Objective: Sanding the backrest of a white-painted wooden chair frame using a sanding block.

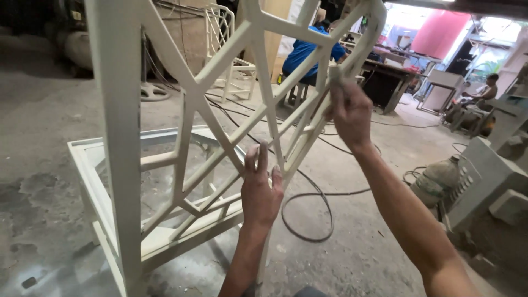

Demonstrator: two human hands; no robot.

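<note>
A cream-white lattice furniture frame (190, 104) stands tipped on the concrete floor, its slanted bars filling the middle of the view. My left hand (260, 190) lies flat against a lower bar, fingers spread upward. My right hand (348, 113) is higher, at the frame's right edge bar, pinching a small pale pad of sanding paper (335, 72) against the wood.
A black cable (308, 220) loops over the floor under the frame. Behind sit a second white frame (221, 33), a seated person in a blue shirt (306, 55) and a dark workbench (388, 80). At the right are grey blocks (484, 176), a dusty jug (437, 179) and another seated person (481, 96).
</note>
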